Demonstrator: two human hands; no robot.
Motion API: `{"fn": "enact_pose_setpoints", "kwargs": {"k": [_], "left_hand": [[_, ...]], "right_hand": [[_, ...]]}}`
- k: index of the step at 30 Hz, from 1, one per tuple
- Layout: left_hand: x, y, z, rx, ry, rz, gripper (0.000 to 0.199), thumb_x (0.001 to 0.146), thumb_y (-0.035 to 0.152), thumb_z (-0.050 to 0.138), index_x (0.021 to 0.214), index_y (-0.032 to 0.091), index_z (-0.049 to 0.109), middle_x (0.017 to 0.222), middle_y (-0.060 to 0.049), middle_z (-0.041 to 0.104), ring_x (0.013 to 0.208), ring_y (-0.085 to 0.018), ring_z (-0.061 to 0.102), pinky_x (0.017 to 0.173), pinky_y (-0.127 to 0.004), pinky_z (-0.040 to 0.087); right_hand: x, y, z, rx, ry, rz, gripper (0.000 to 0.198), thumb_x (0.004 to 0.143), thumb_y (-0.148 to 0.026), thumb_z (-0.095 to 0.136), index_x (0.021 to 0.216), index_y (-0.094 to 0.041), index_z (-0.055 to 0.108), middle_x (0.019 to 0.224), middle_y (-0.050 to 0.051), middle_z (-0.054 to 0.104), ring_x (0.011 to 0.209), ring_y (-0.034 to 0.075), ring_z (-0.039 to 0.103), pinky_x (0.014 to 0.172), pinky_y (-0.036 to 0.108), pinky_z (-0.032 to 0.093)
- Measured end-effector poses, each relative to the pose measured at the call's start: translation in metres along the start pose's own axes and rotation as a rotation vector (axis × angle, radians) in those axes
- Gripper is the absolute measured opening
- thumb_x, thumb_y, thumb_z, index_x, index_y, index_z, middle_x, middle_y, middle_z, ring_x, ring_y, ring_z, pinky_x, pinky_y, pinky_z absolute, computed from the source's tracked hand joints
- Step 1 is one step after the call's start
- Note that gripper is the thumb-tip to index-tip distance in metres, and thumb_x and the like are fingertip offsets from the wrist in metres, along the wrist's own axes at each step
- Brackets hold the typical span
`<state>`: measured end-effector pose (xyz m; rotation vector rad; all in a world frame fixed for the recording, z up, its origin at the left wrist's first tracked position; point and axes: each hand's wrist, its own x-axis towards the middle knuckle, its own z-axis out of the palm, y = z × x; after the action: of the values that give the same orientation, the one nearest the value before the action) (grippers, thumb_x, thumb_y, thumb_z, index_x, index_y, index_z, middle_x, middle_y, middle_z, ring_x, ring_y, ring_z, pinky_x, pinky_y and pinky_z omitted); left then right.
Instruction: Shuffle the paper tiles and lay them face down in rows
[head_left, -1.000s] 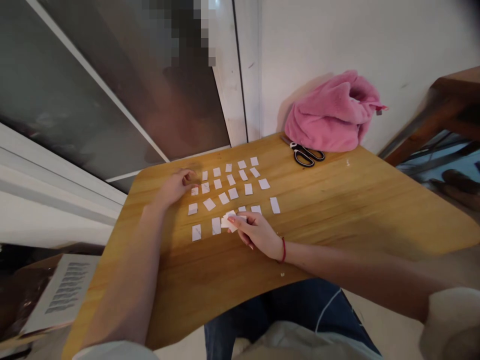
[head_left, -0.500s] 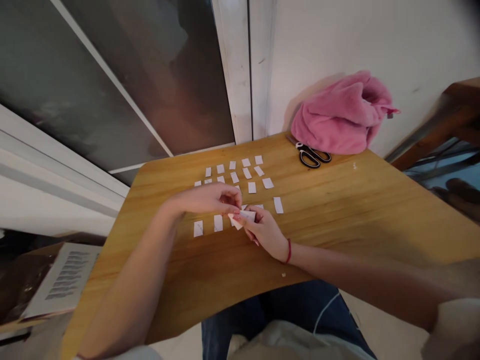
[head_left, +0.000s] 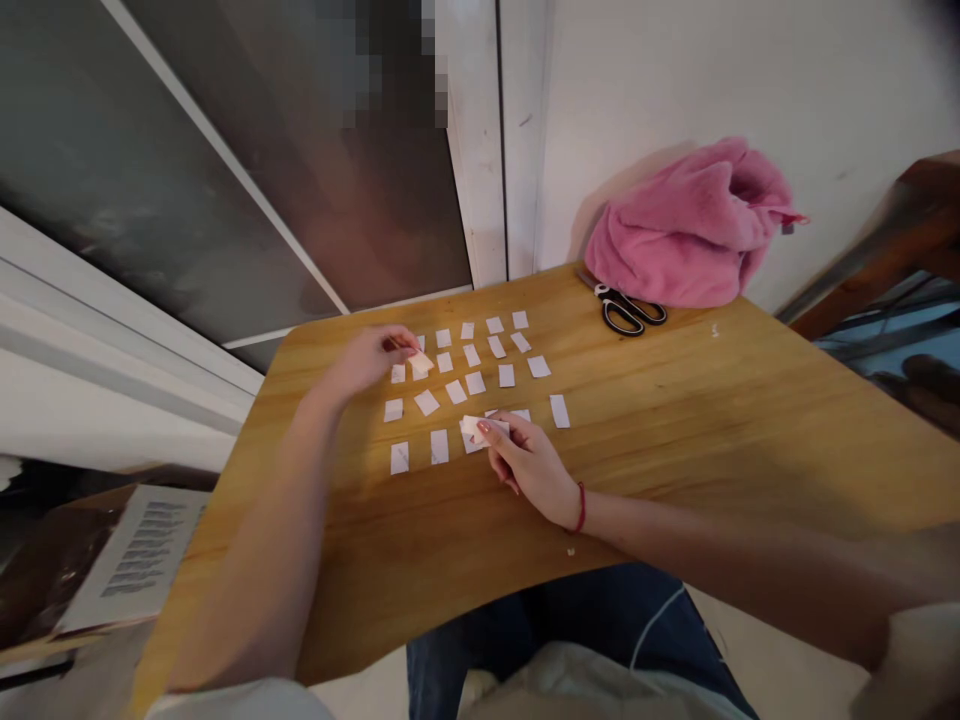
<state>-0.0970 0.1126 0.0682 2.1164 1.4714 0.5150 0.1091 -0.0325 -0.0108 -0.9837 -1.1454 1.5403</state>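
Between the fingertips of my left hand (head_left: pixel 373 357) is a small white paper slip (head_left: pixel 421 362), held over the far left end of the laid-out slips. My right hand (head_left: pixel 531 458) is closed on a small stack of paper slips (head_left: pixel 480 430), thumb on top, above the nearest row. Several white slips lie spread in rough rows on the wooden table (head_left: pixel 637 440); one slip (head_left: pixel 400 458) is at the near left and another slip (head_left: pixel 559 411) lies apart at the right. My hands cover parts of some slips.
Black-handled scissors (head_left: pixel 626 310) lie at the back of the table beside a bunched pink plush cloth (head_left: pixel 690 230) against the wall. Dark glass panels (head_left: pixel 315 170) stand behind the table. A cardboard box (head_left: pixel 124 560) with a printed side is low at the left.
My left hand has moved away from the right hand, to the far left, carrying one slip. My right hand stays nearly in place with the stack.
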Motion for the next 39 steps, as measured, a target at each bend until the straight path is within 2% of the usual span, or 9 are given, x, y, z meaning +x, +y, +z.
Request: {"fn": "enact_pose_setpoints", "kwargs": {"k": [3, 6, 13, 18, 20, 23, 29, 34, 39], "left_hand": [[0.011, -0.033, 0.005, 0.049, 0.334, -0.070, 0.007, 0.078, 0.022, 0.054, 0.077, 0.021, 0.061, 0.078, -0.001, 0.063, 0.065, -0.014, 0.054, 0.067, -0.028, 0.043], [0.017, -0.056, 0.011, 0.068, 0.482, -0.079, 0.010, 0.080, 0.020, 0.052, 0.078, 0.020, 0.061, 0.083, -0.003, 0.063, 0.067, -0.016, 0.054, 0.072, -0.031, 0.046], [0.019, -0.068, 0.027, 0.197, 0.480, -0.031, 0.022, 0.085, 0.016, 0.045, 0.089, 0.019, 0.066, 0.097, -0.008, 0.061, 0.079, -0.019, 0.059, 0.085, -0.035, 0.048], [0.019, -0.067, 0.029, 0.266, 0.543, -0.047, 0.047, 0.083, 0.009, 0.040, 0.125, 0.019, 0.057, 0.121, -0.012, 0.057, 0.100, -0.024, 0.061, 0.093, -0.039, 0.048], [0.020, -0.070, 0.026, 0.287, 0.520, -0.039, 0.048, 0.082, 0.009, 0.041, 0.124, 0.019, 0.059, 0.117, -0.011, 0.062, 0.104, -0.025, 0.060, 0.096, -0.041, 0.047], [0.020, -0.079, 0.017, 0.293, 0.320, -0.015, 0.040, 0.080, 0.014, 0.044, 0.112, 0.020, 0.068, 0.107, -0.009, 0.070, 0.103, -0.027, 0.062, 0.097, -0.046, 0.046], [0.018, -0.098, 0.007, 0.223, 0.059, 0.052, 0.050, 0.072, 0.012, 0.041, 0.111, 0.021, 0.071, 0.127, -0.005, 0.064, 0.123, -0.025, 0.054, 0.109, -0.042, 0.037], [0.013, -0.096, 0.019, 0.224, 0.033, -0.029, 0.057, 0.081, 0.021, 0.039, 0.135, 0.024, 0.053, 0.147, -0.003, 0.044, 0.143, -0.029, 0.025, 0.115, -0.051, 0.019], [0.010, -0.087, 0.030, 0.209, 0.086, -0.056, 0.058, 0.084, 0.022, 0.038, 0.143, 0.022, 0.042, 0.154, -0.005, 0.033, 0.146, -0.028, 0.015, 0.117, -0.052, 0.013]], "right_hand": [[0.000, 0.001, 0.000, -0.002, -0.003, -0.008, 0.036, 0.089, -0.054, 0.050, 0.083, -0.018, 0.051, 0.043, -0.009, 0.041, 0.032, 0.004, 0.029, 0.030, 0.014, 0.022], [0.000, 0.002, 0.001, -0.014, -0.006, -0.015, 0.037, 0.089, -0.054, 0.050, 0.078, -0.018, 0.047, 0.043, -0.008, 0.040, 0.033, 0.004, 0.030, 0.031, 0.015, 0.022], [-0.001, -0.003, 0.002, -0.049, -0.032, -0.015, 0.039, 0.091, -0.052, 0.049, 0.075, -0.016, 0.049, 0.043, -0.008, 0.040, 0.034, 0.003, 0.030, 0.034, 0.016, 0.023], [-0.002, -0.004, 0.003, -0.041, -0.034, -0.005, 0.039, 0.091, -0.052, 0.050, 0.073, -0.017, 0.046, 0.043, -0.008, 0.041, 0.033, 0.003, 0.030, 0.034, 0.016, 0.021], [-0.001, -0.003, 0.002, -0.031, -0.033, 0.003, 0.039, 0.090, -0.053, 0.049, 0.074, -0.018, 0.045, 0.044, -0.008, 0.041, 0.033, 0.004, 0.030, 0.032, 0.016, 0.021], [-0.001, 0.000, 0.001, -0.028, -0.021, 0.001, 0.041, 0.090, -0.055, 0.048, 0.073, -0.018, 0.044, 0.043, -0.008, 0.041, 0.032, 0.004, 0.030, 0.032, 0.017, 0.021], [-0.001, 0.001, 0.001, -0.038, -0.033, 0.003, 0.042, 0.090, -0.055, 0.047, 0.072, -0.018, 0.045, 0.044, -0.007, 0.041, 0.033, 0.004, 0.031, 0.033, 0.017, 0.022], [-0.001, 0.001, 0.000, -0.025, -0.034, 0.007, 0.041, 0.090, -0.056, 0.047, 0.075, -0.017, 0.049, 0.045, -0.007, 0.041, 0.034, 0.005, 0.030, 0.033, 0.017, 0.022], [0.000, 0.002, 0.000, -0.009, -0.018, -0.017, 0.047, 0.091, -0.059, 0.044, 0.074, -0.016, 0.052, 0.045, -0.006, 0.040, 0.035, 0.005, 0.032, 0.033, 0.017, 0.023]]}}
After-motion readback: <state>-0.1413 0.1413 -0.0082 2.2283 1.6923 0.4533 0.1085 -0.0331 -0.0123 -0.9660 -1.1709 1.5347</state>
